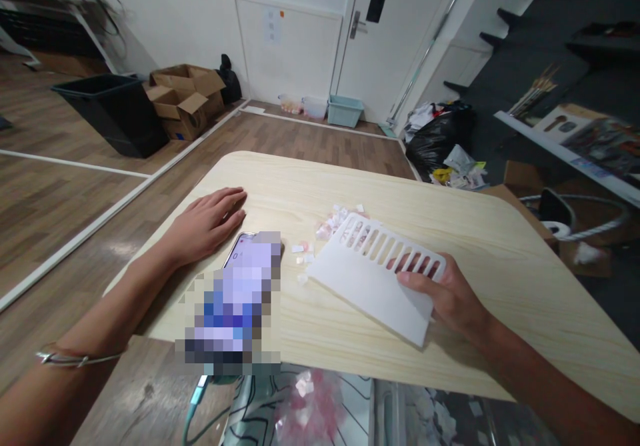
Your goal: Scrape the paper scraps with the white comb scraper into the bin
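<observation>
My right hand [453, 293] grips a flat white slotted board [370, 289] by its right end, thumb on top and fingers partly visible through the slots. The board is tilted over the light wooden table [500, 259]. Beside and partly behind its far left corner lies a pile of small white and pink pieces [333, 223]; a few loose bits [303, 259] are scattered closer to me. My left hand [207, 226] rests open, palm down, near the table's left edge. Just right of it is a phone [250, 253], mostly blurred out by pixelation.
A teal cable [195, 399] runs down from the phone. Below the table's near edge are a bag of pink pieces [310, 406] and a clear container of white scraps [430, 416]. A black bin [115, 113], cardboard boxes [185, 96] and a black bag [440, 133] stand beyond.
</observation>
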A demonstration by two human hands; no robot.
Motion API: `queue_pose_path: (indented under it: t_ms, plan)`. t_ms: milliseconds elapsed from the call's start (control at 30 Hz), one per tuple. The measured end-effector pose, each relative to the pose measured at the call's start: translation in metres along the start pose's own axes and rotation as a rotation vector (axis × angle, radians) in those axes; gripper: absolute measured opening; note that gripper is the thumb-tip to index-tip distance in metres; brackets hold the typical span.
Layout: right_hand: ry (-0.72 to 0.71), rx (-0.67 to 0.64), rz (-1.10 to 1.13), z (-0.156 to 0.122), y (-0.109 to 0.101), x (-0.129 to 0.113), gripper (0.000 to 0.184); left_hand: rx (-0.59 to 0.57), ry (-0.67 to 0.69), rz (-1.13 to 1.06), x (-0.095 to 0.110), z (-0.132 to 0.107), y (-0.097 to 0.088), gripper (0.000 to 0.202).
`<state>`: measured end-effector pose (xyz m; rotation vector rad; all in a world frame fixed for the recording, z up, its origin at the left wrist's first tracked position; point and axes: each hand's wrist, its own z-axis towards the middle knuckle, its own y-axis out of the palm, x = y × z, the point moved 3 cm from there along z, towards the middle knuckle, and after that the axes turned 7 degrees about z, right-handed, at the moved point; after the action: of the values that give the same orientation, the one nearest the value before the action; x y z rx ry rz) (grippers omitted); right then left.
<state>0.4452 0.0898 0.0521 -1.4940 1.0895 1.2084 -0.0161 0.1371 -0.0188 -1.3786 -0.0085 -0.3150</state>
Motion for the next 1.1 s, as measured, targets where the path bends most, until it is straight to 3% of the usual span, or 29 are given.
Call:
queue_pose_path:
  t_ms: [167, 267, 467, 667, 1100]
  plan:
    - [-0.023, 0.003, -0.026, 0.003, 0.004, 0.001, 0.021, -0.009, 0.008, 0.002, 0.001, 0.0, -0.002, 0.087]
    - [-0.022, 0.018, -0.008, -0.002, 0.0, 0.0, 0.02, -0.02, 0.015, -0.001, 0.001, 0.0, -0.003, 0.087]
    - [-0.009, -0.075, -0.058, -0.015, -0.009, -0.002, 0.019, -0.011, 0.007, -0.006, 0.0, 0.001, -0.002, 0.084]
    - [-0.017, -0.05, -0.062, -0.024, -0.014, 0.0, 0.022, -0.011, 0.0, 0.0, 0.001, 0.0, -0.002, 0.084]
    - [-0.033, -0.076, -0.117, -0.03, -0.007, 0.005, 0.019, -0.012, 0.004, -0.002, -0.001, 0.002, -0.003, 0.083]
